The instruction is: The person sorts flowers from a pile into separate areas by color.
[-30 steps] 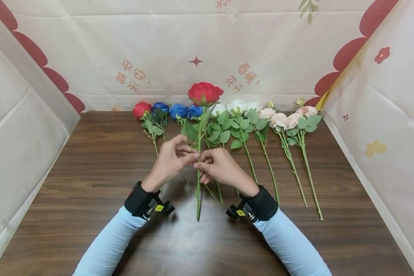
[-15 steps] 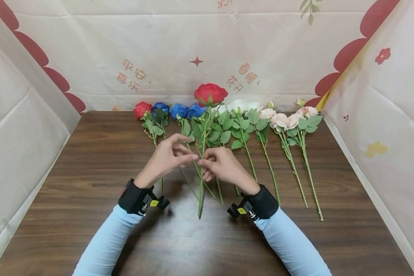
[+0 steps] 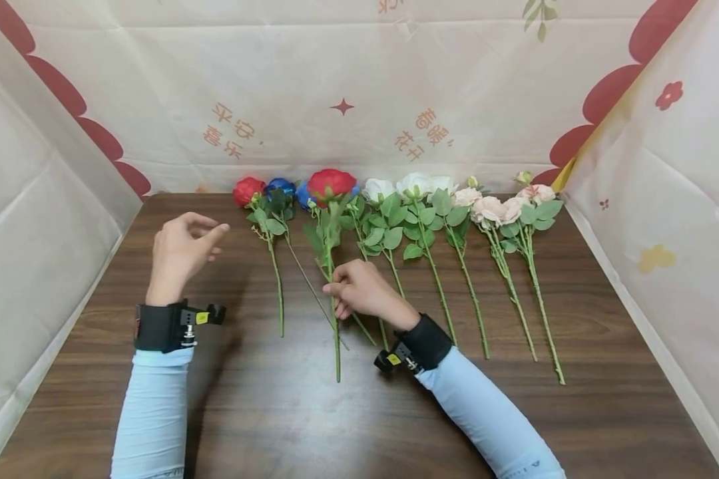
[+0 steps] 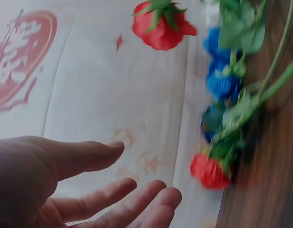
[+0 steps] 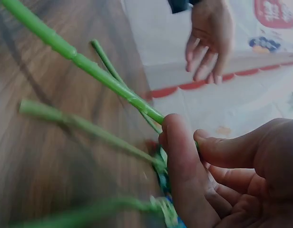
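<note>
My right hand [image 3: 362, 289] pinches the green stem of a red rose [image 3: 331, 185] between thumb and forefinger. The rose is raised over the table, its bloom in front of the blue roses; in the right wrist view its stem [image 5: 103, 76] runs up to the left from my fingertips. My left hand [image 3: 182, 249] is off to the left, holding nothing, fingers loosely bent and thumb apart from them. Nearest to it lies another red rose [image 3: 249, 191], beside a dark blue rose [image 3: 280, 189]. In the left wrist view, a gap shows between thumb and fingers.
White roses [image 3: 416, 185] and pale pink flowers [image 3: 491, 209] lie in a row along the back of the brown wooden table [image 3: 287, 419], stems toward me. A printed cloth [image 3: 287, 66] stands behind the table and on both sides.
My left hand has let go of the red rose's stem and swung left. My right hand has moved slightly left with the rose, whose bloom is now lower and further left.
</note>
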The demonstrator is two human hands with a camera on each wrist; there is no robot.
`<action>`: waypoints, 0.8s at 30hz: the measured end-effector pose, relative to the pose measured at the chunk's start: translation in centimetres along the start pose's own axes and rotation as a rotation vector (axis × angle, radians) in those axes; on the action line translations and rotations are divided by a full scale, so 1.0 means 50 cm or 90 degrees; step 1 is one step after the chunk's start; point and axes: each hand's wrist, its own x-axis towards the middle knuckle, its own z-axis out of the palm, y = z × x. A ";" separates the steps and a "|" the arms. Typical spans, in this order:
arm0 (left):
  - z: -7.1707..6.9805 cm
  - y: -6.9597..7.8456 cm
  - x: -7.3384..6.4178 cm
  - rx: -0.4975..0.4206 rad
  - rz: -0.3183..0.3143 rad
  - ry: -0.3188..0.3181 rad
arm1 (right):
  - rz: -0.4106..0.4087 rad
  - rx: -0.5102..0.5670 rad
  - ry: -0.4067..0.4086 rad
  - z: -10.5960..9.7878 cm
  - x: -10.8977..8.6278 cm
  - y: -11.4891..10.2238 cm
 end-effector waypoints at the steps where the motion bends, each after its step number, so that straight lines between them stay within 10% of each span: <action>1: -0.008 -0.008 -0.001 0.009 -0.010 0.006 | 0.001 -0.006 -0.009 0.012 0.009 -0.006; 14: -0.034 -0.007 -0.013 0.003 -0.041 0.068 | 0.015 -0.120 -0.067 0.165 0.181 -0.125; 24: -0.018 0.005 -0.014 -0.011 -0.034 0.066 | 0.057 -0.199 -0.053 0.191 0.254 -0.132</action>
